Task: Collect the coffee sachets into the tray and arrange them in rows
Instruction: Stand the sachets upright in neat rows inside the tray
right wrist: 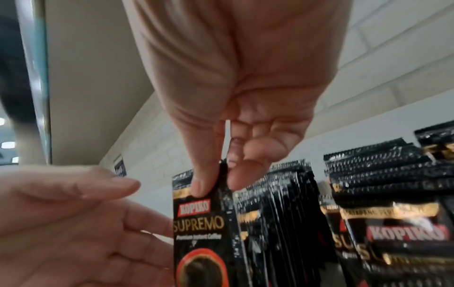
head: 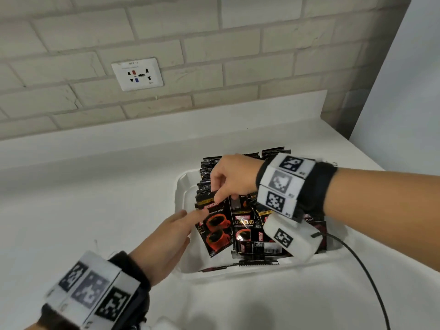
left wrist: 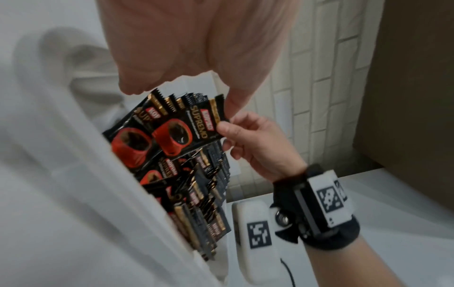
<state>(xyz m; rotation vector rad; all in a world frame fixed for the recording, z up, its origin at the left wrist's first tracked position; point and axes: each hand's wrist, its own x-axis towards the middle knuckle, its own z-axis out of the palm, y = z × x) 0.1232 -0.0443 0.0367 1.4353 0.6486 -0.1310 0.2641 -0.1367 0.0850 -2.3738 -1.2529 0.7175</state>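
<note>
A white tray [head: 182,186] on the white counter holds several black coffee sachets. One row [head: 205,177] stands on edge along its left side, and more sachets [head: 247,231] lie loosely overlapped to the right. My right hand [head: 217,197] reaches over the tray and pinches the top edge of one sachet [head: 215,225] between thumb and forefinger. The right wrist view shows this pinch [right wrist: 213,184] on the sachet [right wrist: 199,233]. My left hand [head: 197,214] comes in from the lower left with straight fingers that touch the sachet's left edge.
A black cable [head: 364,265] runs from my right wrist across the counter's right front. A brick wall with a socket plate [head: 137,73] stands behind the counter. A white side panel [head: 404,91] closes the right end.
</note>
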